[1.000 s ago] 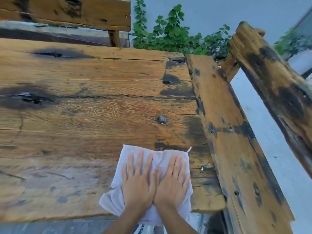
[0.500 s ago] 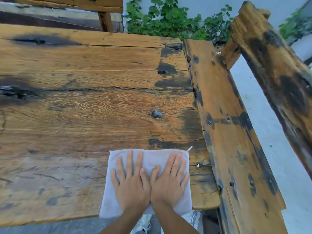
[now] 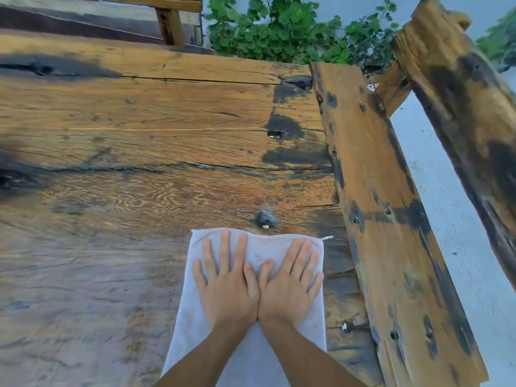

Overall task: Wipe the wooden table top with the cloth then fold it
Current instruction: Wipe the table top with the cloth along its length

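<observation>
1. So, biggest thing first: the wooden counter (image 3: 134, 141) fills most of the view. Rough old planks w/ dark stains, long cracks, knot holes, and a paler dull patch across the near left part.
2. Next, a side plank (image 3: 391, 233) runs along the counter's right edge, same worn wood, black blotches and a few bolt holes in it.
3. Then a thick beam (image 3: 460, 107) off to the right, slanted, well apart from the counter w/ pale ground (image 3: 452, 233) showing between.
4. Green plants (image 3: 279, 32) sit behind the far edge, and part of a wooden bench back (image 3: 170, 26) shows top left.
5. Cloth (image 3: 251, 356): pale grey-white, spread flat on the near right part of the counter, just beside the side plank. Its far edge sits just below a dark knot (image 3: 265, 219); the near end runs out of frame at the bottom.
6. Left hand (image 3: 227, 286): flat, palm down on the cloth, fingers straight and spread, not gripping anything.
7. Right hand (image 3: 290, 286): same deal, flat on the cloth w/ fingers extended, thumb touching the left thumb, so both are side by side.
8. Tiny bit: a loose thread (image 3: 327, 237) sticks out at the cloth's far right corner.
</observation>
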Demonstrator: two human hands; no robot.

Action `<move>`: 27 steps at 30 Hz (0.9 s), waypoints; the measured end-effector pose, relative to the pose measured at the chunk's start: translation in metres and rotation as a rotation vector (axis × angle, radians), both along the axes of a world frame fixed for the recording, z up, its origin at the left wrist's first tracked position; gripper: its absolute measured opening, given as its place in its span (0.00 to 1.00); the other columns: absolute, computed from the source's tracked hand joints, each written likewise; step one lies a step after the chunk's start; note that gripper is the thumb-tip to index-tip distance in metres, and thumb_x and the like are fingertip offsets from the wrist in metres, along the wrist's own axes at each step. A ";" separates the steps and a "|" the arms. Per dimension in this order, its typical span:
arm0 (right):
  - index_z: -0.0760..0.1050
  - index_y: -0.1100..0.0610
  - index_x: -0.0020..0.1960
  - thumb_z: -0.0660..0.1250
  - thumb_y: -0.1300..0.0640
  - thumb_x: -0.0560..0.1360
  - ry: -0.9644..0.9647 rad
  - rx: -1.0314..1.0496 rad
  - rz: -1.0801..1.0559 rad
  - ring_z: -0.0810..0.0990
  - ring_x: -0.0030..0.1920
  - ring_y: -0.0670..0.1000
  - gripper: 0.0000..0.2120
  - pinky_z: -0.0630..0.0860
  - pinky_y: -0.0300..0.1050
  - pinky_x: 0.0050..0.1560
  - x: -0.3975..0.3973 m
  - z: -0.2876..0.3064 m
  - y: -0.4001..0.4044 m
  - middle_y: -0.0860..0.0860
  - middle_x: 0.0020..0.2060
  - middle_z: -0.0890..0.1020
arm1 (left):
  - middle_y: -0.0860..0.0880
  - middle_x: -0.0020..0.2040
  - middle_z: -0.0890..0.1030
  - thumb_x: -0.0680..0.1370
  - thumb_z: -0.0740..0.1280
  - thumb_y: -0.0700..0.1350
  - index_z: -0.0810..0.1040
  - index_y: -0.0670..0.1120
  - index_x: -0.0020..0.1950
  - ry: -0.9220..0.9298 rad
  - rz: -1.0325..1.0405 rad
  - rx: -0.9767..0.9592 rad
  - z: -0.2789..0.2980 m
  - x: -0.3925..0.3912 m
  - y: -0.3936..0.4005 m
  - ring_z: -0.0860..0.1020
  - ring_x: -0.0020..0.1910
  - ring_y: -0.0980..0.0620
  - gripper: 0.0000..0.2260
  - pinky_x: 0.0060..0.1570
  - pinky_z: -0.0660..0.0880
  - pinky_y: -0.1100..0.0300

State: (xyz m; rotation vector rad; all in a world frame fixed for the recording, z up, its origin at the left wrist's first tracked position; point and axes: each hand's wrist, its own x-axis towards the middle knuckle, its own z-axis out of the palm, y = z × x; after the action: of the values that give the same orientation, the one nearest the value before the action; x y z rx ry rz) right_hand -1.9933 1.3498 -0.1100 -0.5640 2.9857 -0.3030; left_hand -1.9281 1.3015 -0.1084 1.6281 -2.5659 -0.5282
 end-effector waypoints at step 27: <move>0.37 0.53 0.82 0.44 0.39 0.82 -0.038 0.016 0.103 0.35 0.81 0.52 0.35 0.34 0.60 0.78 -0.328 -0.013 -0.311 0.52 0.82 0.41 | 0.54 0.83 0.44 0.82 0.44 0.56 0.47 0.61 0.81 0.074 0.052 -0.072 -0.013 -0.319 -0.306 0.38 0.80 0.43 0.26 0.76 0.38 0.39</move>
State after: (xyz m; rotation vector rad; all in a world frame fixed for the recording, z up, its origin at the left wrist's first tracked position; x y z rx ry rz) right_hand -2.3213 1.0391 -0.1230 -0.6991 2.9073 -0.2787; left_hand -2.2471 0.9955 -0.1212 1.6157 -2.4528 -0.4773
